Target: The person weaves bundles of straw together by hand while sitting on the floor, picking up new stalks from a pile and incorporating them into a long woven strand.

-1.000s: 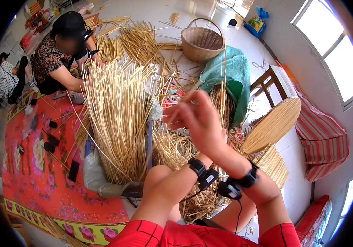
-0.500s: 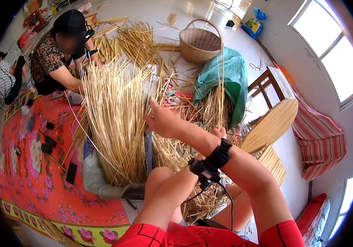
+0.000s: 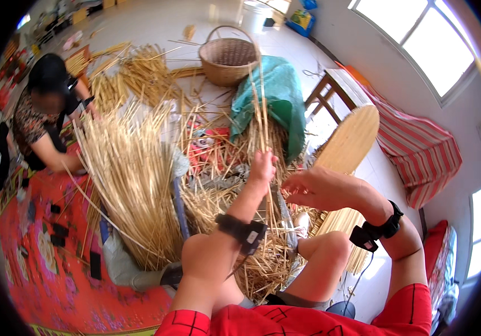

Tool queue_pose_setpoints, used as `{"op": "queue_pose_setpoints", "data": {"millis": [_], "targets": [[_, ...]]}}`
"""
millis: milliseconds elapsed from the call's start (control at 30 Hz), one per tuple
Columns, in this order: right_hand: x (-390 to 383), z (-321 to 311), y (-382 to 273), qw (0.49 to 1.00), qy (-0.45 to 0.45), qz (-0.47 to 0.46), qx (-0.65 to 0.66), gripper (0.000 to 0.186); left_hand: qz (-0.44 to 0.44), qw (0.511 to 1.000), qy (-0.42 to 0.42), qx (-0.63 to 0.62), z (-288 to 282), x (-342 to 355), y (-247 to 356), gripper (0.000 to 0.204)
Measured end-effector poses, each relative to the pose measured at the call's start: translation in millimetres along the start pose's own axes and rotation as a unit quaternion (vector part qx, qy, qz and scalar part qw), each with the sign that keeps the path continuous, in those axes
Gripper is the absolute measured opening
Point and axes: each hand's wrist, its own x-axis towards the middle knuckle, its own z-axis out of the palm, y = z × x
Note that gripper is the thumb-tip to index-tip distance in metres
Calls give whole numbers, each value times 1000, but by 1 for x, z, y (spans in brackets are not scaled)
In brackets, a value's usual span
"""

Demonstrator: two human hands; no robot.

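My left hand point(image 3: 264, 167) is closed round a few long straw stalks point(image 3: 261, 112), which stand roughly upright and run above and below the fist. Just to its right, my right hand point(image 3: 310, 187) is held with the fingers apart and slightly curved, with nothing visible in it. Left of my hands, a large sheaf of straw point(image 3: 131, 190) leans in a grey-green cover. Cut straw pieces point(image 3: 260, 269) lie heaped below my hands, between my legs.
Beyond my hands are a green sack point(image 3: 277, 84) over straw and a wicker basket point(image 3: 226, 59). At right stand a flat oval board point(image 3: 352, 140) and a bench point(image 3: 344, 87) with striped cloth. A co-worker point(image 3: 50, 117) crouches at the left by a red floral mat point(image 3: 55, 280).
My right hand has drawn back from the large sheaf, rightward past my left arm, uncrossing my arms. My left hand still grips the stalks. The head view has shifted right.
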Motion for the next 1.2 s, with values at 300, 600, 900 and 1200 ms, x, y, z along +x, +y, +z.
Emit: {"op": "queue_pose_setpoints", "data": {"millis": [300, 600, 900, 1200], "targets": [[-17, 94, 90, 916, 156, 72, 361, 33, -24, 989, -125, -71, 10, -11, 28, 23], [46, 114, 119, 783, 195, -16, 590, 17, -41, 987, -149, -45, 28, -18, 29, 26], [47, 100, 134, 713, 325, -32, 620, 15, 38, 996, -37, 77, 25, -21, 32, 20], [44, 104, 128, 729, 294, -18, 618, 20, 40, 990, -27, 130, 32, -17, 19, 11]]}}
